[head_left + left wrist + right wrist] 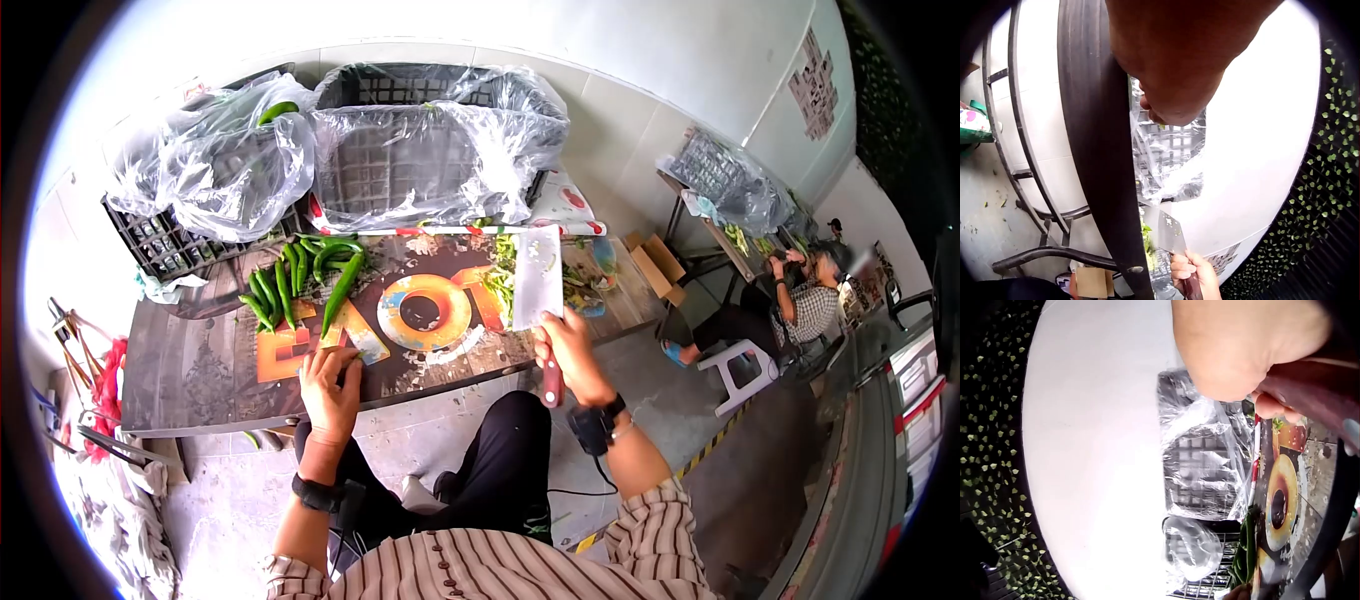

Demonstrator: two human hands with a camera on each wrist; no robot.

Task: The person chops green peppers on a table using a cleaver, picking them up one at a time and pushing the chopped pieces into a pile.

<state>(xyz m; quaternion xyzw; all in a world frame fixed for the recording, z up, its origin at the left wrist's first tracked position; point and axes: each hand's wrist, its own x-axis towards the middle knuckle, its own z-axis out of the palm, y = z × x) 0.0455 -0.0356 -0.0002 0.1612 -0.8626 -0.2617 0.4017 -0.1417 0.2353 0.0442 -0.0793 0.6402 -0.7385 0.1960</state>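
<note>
My right hand (566, 350) grips the reddish-brown handle of a cleaver (538, 280). Its broad blade, flecked with small bits, overlaps the right side of a pile of chopped green peppers (498, 285) on the table (200, 385). At the table's front edge, my left hand (332, 388) has its fingers bent downward, with a small green piece (361, 354) pinched at the thumb and fingertip. Several long whole green peppers (290, 275) lie beyond that hand, one pointing toward it. In the left wrist view, the left hand's own wrist hides most of its fingers.
A plastic-lined black crate (420, 160) stands behind the table. Another crate (150, 235) at left carries plastic bags and a green pepper (278, 112). A cardboard box (655, 265) is off the right end. Farther right a person (810, 300) sits near a white stool (738, 375).
</note>
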